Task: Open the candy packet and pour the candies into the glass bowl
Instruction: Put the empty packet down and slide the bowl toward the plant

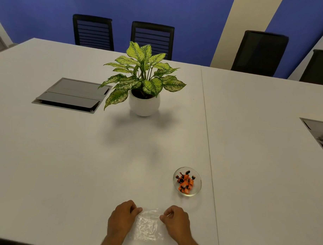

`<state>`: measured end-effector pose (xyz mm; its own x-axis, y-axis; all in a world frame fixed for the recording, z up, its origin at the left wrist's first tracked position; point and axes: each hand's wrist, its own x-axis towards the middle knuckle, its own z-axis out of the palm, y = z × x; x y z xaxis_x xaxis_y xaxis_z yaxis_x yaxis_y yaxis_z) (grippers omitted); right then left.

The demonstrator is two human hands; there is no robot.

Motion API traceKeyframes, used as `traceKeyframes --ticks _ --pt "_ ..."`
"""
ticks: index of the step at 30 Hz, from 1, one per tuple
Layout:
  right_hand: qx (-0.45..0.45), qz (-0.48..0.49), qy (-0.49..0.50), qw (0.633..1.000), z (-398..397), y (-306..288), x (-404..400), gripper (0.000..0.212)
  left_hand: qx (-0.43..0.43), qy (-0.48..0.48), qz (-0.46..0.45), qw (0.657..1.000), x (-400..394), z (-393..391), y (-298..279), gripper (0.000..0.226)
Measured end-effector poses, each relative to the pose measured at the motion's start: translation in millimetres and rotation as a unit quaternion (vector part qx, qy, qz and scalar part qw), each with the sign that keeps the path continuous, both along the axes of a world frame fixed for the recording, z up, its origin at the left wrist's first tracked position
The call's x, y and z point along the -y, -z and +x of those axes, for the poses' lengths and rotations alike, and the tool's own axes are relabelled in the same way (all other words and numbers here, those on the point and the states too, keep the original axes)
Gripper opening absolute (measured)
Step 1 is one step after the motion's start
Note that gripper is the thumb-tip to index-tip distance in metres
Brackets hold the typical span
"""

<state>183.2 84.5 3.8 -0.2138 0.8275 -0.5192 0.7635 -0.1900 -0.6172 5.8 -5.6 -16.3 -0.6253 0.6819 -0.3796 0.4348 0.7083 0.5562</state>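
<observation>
A small glass bowl stands on the white table, right of centre, with several orange and black wrapped candies inside it. Near the table's front edge lies a clear, crumpled plastic packet, flat and with no candies visible in it. My left hand pinches the packet's upper left corner. My right hand pinches its upper right corner. Both hands rest low on the table, just below and left of the bowl.
A potted plant in a round white pot stands at the table's middle. A grey cable hatch sits to its left, another hatch at the right edge. Black chairs line the far side. A table seam runs right of the bowl.
</observation>
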Motion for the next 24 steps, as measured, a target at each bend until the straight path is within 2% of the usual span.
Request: traceKeyframes --ticks 9,13,16,18,20,22,24 --pt "-0.029 -0.059 0.011 0.998 6.8 7.1 -0.5 0.029 -0.044 0.016 -0.009 0.999 -0.7 -7.7 6.3 0.030" --pt "-0.023 0.007 0.094 0.995 23.3 6.1 -5.1 0.027 -0.091 -0.016 0.027 0.995 -3.6 -6.6 4.9 0.040" --pt "-0.044 0.054 0.213 0.975 39.3 -1.1 -16.3 0.042 -0.083 -0.032 0.097 0.991 -16.8 0.1 -0.1 0.038" --pt "-0.121 0.034 0.307 0.943 45.4 -5.8 -28.3 0.052 -0.035 -0.031 0.135 0.990 -32.3 9.2 -4.2 0.037" --pt "-0.219 -0.003 0.369 0.903 49.8 -9.8 -43.0 0.067 0.063 -0.039 0.167 0.983 -49.8 21.6 -11.1 0.042" --pt "-0.309 -0.040 0.380 0.871 52.1 -17.6 -57.3 0.097 0.172 -0.049 0.186 0.966 -69.0 36.0 -19.1 0.049" --pt "-0.365 -0.066 0.366 0.854 52.3 -24.0 -69.3 0.131 0.251 -0.052 0.178 0.950 -88.1 51.0 -29.6 0.056"
